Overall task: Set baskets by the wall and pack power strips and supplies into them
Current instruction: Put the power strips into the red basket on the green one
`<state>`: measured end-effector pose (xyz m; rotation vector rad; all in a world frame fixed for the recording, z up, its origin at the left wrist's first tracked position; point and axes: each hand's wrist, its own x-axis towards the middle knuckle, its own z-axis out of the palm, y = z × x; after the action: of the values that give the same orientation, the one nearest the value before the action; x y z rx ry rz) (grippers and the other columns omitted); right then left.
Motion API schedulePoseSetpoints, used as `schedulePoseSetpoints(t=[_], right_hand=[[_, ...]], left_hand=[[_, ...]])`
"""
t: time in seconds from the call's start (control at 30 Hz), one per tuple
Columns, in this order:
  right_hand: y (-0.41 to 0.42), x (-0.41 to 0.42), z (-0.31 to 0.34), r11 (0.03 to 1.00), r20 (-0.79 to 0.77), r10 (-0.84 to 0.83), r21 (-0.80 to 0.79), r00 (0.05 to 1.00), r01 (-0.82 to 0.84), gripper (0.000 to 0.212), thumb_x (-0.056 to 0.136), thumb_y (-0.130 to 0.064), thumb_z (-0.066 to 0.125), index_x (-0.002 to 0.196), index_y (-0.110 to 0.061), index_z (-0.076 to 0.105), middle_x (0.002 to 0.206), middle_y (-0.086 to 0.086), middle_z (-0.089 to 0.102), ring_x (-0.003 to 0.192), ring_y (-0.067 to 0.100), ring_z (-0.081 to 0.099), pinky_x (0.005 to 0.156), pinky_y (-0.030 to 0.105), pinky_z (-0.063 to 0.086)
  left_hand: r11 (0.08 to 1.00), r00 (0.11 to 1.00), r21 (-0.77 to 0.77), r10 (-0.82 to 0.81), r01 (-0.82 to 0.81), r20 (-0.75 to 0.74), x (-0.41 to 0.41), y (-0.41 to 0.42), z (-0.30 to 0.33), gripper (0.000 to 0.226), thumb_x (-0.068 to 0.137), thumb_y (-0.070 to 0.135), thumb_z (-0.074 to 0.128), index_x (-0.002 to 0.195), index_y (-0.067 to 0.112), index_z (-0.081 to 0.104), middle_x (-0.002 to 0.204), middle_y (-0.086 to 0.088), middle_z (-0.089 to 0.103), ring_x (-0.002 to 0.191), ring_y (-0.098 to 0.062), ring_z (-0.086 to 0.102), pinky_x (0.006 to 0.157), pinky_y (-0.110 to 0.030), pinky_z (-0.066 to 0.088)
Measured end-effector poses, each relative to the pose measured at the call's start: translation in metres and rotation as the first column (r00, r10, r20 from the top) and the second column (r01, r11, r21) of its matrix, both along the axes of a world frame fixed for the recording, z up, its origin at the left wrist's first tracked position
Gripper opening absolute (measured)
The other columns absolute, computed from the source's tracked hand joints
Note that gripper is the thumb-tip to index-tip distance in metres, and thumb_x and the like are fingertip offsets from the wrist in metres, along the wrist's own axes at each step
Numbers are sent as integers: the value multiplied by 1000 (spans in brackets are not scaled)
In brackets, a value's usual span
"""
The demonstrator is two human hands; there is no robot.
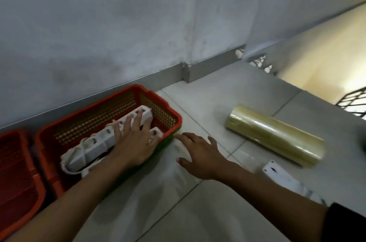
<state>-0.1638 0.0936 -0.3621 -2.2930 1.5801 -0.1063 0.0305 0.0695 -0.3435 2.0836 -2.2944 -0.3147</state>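
An orange perforated basket [158, 103] stands against the grey wall, with white power strips [99, 142] and their cords inside. My left hand [134, 142] lies flat on the strips in the basket, fingers spread and straight. My right hand [200, 154] hovers open over the floor tiles just right of the basket, holding nothing. A second orange basket [17, 172] sits at the far left by the wall. A wrapped sleeve of clear tape rolls [275, 136] lies on the floor to the right. Another white power strip [285, 180] lies partly hidden behind my right forearm.
A grey skirting runs along the wall base with a corner post [185, 73]. At the right the floor ends at a drop with a black metal railing [354, 103]. A green edge [168, 142] shows under the orange basket's near rim.
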Motion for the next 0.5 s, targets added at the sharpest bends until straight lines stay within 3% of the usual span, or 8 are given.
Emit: schedulePoseSetpoints(t=[0.1,0.27,0.4,0.5], right_hand=[[4,-56,1,987,-34,-154,36,988,155,75,88,-49,53,148,-35,11,157,-1,20,142,22,25,113,57,12],[26,-150,0,904,-166,-400,92,901,418,99,74,-59,65,148,-34,4,154,12,24,139,33,28,110,53,28],[56,-199,-9,772,-355,-467,283,809,570,114,65,-63,72,149,-27,4,152,20,21,138,39,24,107,57,28],[73,-211,-24,748,-380,-463,317,801,583,108,65,-53,77,146,-27,9,143,16,30,131,36,32,103,56,32]], left_hand=[[984,984,12,-177,177,34,-48,-12,26,67,92,59,21,149,25,10,161,-5,-3,148,-30,-2,118,-56,-2],[897,880,87,-443,434,171,-139,-29,56,66,92,61,22,147,27,15,160,-7,8,146,-32,12,115,-56,3],[772,711,103,-622,627,328,-200,-34,65,63,92,58,30,145,25,21,156,-9,21,140,-31,27,114,-57,8],[697,591,146,-685,702,425,-232,-29,66,62,93,55,32,145,21,22,152,-11,26,137,-31,33,114,-57,12]])
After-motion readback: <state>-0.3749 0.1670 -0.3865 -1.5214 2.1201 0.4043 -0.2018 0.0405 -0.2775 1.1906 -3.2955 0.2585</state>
